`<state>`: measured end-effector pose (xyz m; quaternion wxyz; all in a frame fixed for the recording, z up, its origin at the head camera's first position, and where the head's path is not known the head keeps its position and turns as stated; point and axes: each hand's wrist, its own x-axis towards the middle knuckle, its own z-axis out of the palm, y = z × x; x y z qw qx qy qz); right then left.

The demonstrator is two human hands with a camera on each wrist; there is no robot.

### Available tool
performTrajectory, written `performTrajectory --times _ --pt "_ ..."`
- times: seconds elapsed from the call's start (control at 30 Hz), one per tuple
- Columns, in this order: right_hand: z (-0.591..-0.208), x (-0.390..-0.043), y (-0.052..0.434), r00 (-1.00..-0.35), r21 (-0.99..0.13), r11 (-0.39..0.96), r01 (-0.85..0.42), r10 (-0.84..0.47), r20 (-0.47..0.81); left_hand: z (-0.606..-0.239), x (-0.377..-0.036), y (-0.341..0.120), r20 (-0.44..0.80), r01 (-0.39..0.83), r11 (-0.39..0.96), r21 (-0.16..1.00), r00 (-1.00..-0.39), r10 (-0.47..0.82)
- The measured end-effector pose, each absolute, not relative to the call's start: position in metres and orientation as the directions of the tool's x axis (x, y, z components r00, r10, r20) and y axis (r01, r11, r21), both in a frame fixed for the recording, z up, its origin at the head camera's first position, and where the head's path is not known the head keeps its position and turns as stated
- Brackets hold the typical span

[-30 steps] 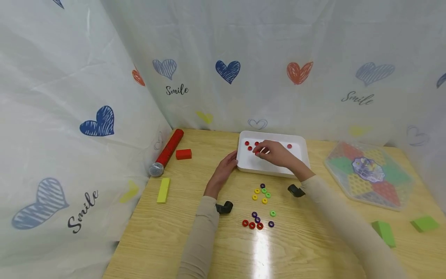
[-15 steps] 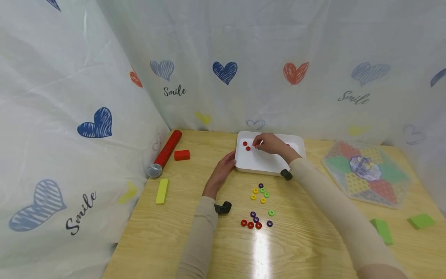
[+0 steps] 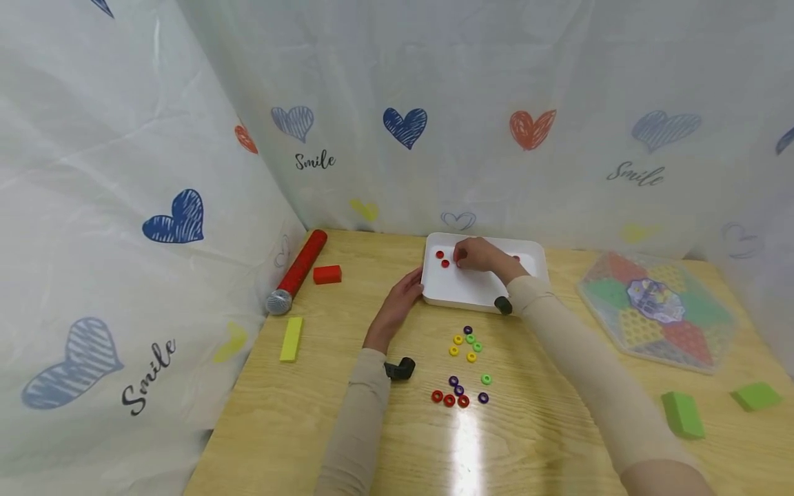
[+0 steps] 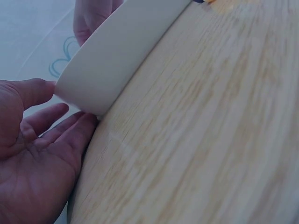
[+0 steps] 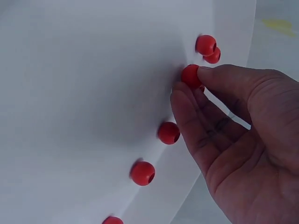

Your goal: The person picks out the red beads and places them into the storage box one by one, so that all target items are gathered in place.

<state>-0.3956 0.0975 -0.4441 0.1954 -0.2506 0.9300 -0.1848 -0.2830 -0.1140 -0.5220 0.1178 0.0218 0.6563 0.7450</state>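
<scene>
Red bead (image 5: 190, 75) pinched between thumb and fingertips of right hand (image 3: 480, 256), inside white tray (image 3: 477, 293), centre of head frame, far side of bench (image 3: 347, 413). More red beads loose on tray floor (image 5: 168, 132) (image 5: 142, 173). Left hand (image 3: 397, 303) relaxed, fingers straight against tray's left wall, thumb on rim. Below tray: cluster of coloured rings (image 3: 466, 342), second cluster lower (image 3: 459, 394). Left of frame: red microphone (image 3: 299, 270), red block (image 3: 327, 274), yellow block (image 3: 291, 338). Right: hexagonal game board (image 3: 657, 310), green blocks (image 3: 682, 414).
</scene>
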Motion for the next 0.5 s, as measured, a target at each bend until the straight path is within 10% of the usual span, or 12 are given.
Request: performTrajectory --times 0.5 --pt "-0.407 -0.349 0.083 -0.721 -0.386 0.699 -0.602 -0.683 -0.114 -0.522 -0.283 -0.114 -0.099 -0.127 -0.119 0.985 -0.972 0.214"
